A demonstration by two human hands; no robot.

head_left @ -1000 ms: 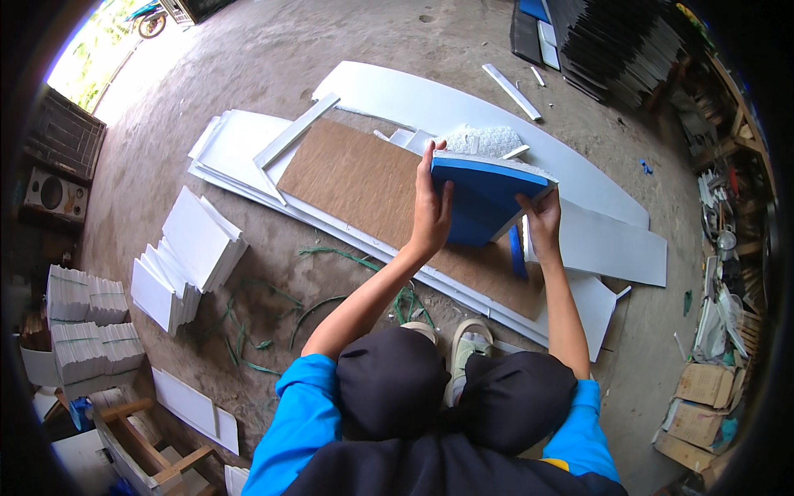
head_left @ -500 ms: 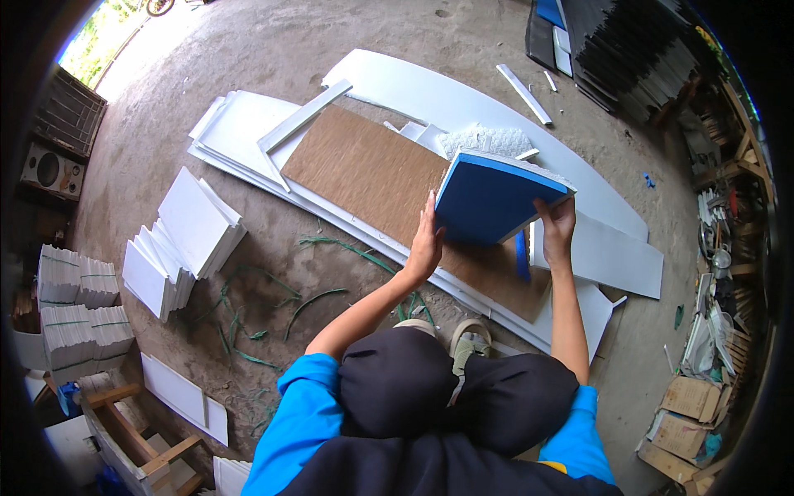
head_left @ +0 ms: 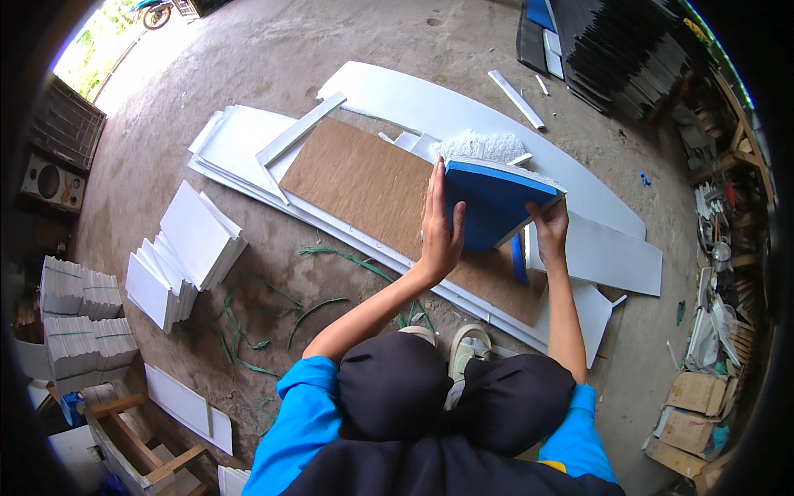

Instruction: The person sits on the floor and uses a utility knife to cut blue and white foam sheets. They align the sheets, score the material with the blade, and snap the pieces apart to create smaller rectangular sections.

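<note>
I hold a blue box-shaped piece (head_left: 495, 202) with a white rim above a brown board (head_left: 374, 188). My left hand (head_left: 439, 229) presses flat against its left side, fingers pointing up. Gripping its lower right corner is my right hand (head_left: 550, 229). A white textured sheet (head_left: 481, 147) lies just behind the box. A narrow blue strip (head_left: 518, 258) rests on the brown board under the box. Long white panels (head_left: 413, 103) lie beneath and behind the board on the concrete floor.
Stacks of white folded sheets (head_left: 188, 248) lie on the left, with bundled white stacks (head_left: 83, 318) farther left. Green strap offcuts (head_left: 298, 310) litter the floor near my shoes (head_left: 470, 349). A dark stack (head_left: 620, 50) stands at the top right; cardboard pieces (head_left: 691, 409) lie at the right.
The blue box has swung from tilted flat to more upright and moved slightly right. My left hand slid along its left side; my right hand stays at its lower right corner.
</note>
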